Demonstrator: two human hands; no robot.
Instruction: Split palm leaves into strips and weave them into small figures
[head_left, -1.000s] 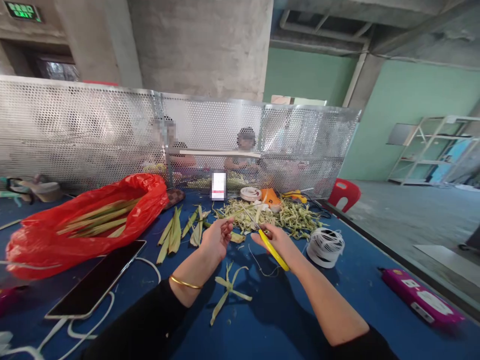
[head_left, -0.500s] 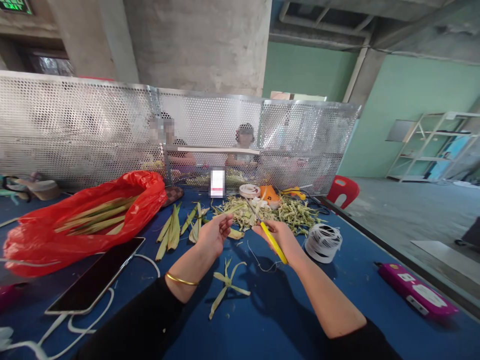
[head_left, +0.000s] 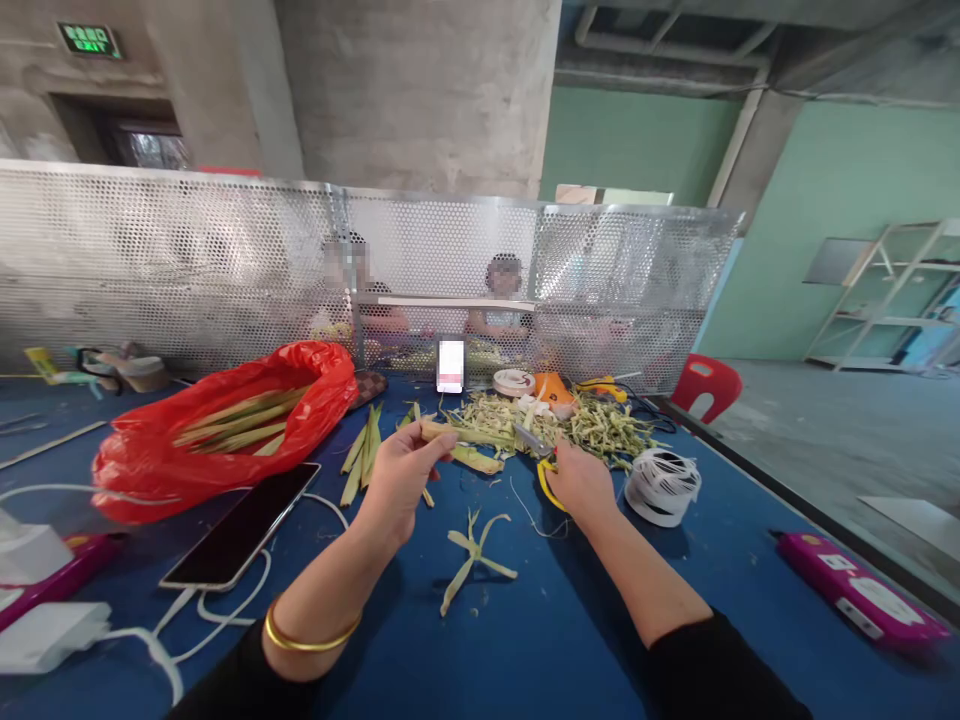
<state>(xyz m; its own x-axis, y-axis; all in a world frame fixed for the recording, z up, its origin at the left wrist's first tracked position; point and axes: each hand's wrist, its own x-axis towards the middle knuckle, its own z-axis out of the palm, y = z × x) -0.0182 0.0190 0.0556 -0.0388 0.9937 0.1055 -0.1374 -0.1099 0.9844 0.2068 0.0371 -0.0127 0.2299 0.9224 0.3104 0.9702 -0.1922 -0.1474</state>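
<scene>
My left hand (head_left: 397, 475) pinches one end of a pale green husk strip (head_left: 484, 437) between thumb and fingers. The strip stretches to the right, toward the scissors. My right hand (head_left: 585, 480) is closed around the yellow handles of the scissors (head_left: 531, 441), whose blades point left at the strip's far end. Whether the blades touch the strip, I cannot tell. On the blue table below lies a star-shaped piece of knotted husk (head_left: 474, 550) with several arms. A thin thread (head_left: 536, 520) curls beside it. Just beyond my hands is a heap of husk scraps (head_left: 607, 425).
At left are a red plastic bag (head_left: 150, 460) of long husks, a tablet-like device (head_left: 240, 530) and white cables. A white string roll (head_left: 661, 487) and a magenta case (head_left: 862, 590) are at right. People sit behind a perforated metal screen (head_left: 450, 240).
My left hand now holds a husk strip. The scissors have turned from pointing away to pointing left, near the strip. The whole view has shifted slightly left.
</scene>
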